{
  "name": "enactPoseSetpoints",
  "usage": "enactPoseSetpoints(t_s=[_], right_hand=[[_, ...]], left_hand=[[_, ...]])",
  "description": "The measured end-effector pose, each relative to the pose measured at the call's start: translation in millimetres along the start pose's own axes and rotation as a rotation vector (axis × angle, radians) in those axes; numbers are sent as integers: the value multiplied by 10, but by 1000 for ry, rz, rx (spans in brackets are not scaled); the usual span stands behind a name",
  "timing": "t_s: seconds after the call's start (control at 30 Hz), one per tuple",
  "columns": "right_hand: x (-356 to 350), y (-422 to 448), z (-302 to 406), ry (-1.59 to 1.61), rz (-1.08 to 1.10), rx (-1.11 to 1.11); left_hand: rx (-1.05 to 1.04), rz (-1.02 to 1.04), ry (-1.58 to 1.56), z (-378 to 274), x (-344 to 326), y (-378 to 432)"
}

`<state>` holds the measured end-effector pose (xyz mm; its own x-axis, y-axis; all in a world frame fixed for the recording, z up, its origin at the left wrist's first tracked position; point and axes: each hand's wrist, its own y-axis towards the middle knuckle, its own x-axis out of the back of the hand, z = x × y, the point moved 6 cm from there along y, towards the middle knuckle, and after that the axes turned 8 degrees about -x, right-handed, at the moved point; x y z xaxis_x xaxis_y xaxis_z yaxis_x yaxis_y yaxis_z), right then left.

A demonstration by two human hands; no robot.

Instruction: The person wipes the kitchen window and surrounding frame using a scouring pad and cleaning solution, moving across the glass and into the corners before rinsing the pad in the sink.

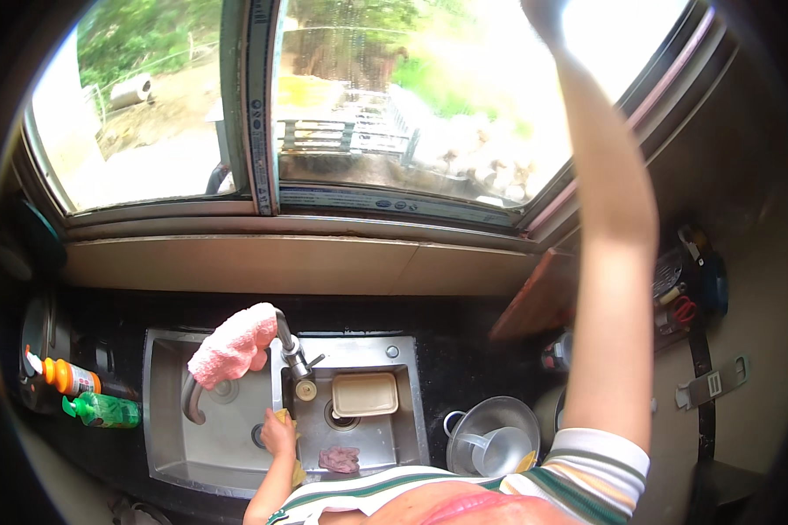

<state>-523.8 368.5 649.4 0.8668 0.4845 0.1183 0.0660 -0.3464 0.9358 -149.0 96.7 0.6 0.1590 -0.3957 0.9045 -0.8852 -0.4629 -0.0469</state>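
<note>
Over the divider of the steel double sink (pixel 154 407), my left hand (pixel 279 433) is closed on a yellow cloth (pixel 297 469). My right arm reaches up across the window glass; my right hand (pixel 544 16) is at the top edge, blurred against the glare, and whether it holds anything cannot be seen. A pink towel (pixel 233 344) hangs over the curved spout of the faucet (pixel 295 359). In the right basin are a beige rectangular tray (pixel 366 394), a small round lid (pixel 306 390) and a crumpled mauve cloth (pixel 339 459).
Left of the sink stand an orange pump bottle (pixel 69 377) and a green pump bottle (pixel 108 411). To its right, a metal bowl (pixel 525 413) holds a translucent ladle (pixel 502 451). A wooden cutting board (pixel 532 295) leans near the window; red-handled scissors (pixel 684 310) are farther right.
</note>
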Motion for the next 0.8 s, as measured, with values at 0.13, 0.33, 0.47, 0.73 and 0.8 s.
enactPoseSetpoints(t_s=[0.13, 0.33, 0.47, 0.73, 0.8], right_hand=[[-336, -2603, 747, -166, 786, 48], [49, -1867, 18, -151, 568, -110], [466, -46, -926, 110, 59, -325], [245, -3487, 128, -140, 626, -267], [395, -3691, 6, -174, 782, -349]], left_hand=[[-6, -19, -6, 104, -32, -8], [23, 0, 18, 86, 42, 9], [1, -3, 16, -12, -57, -23], [-25, -40, 48, 94, -109, -71], [-52, -36, 43, -56, -80, 48]])
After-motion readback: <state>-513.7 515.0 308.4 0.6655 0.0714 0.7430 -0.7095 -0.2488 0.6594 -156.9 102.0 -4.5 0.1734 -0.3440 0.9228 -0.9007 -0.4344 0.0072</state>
